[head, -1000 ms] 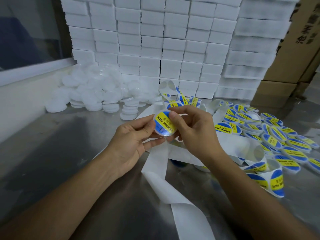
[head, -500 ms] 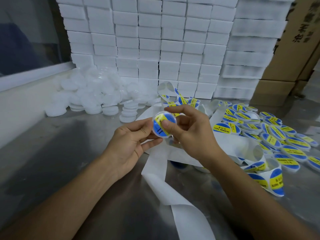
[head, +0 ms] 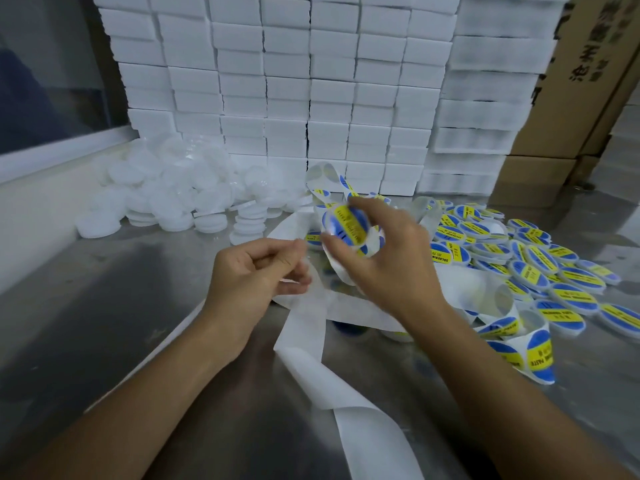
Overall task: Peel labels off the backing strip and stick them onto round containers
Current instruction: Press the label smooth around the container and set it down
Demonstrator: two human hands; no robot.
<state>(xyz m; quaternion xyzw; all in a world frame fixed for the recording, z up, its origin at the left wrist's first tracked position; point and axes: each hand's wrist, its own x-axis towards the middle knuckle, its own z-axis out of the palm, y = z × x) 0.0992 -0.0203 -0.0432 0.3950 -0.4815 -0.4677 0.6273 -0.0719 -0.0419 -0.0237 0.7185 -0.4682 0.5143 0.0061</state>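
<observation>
Currently right hand (head: 388, 258) pinches labelled container (head: 346, 230) by its rim; left hand (head: 256, 271) pinches backing strip (head: 304, 327) below-left. Risk: loose fingertip grip drops container onto finished pile (head: 540, 271) right.

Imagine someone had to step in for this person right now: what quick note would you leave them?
Right hand holds a labelled round container by its rim, raised over the metal table.
Left hand pinches the white backing strip.
Done: a pile of labelled containers lies to the right.
Left: the unlabelled white containers heaped at back left; unpeeled labels remain on the strip at right.
Next, probably: set this one on the pile and peel another label.
</observation>
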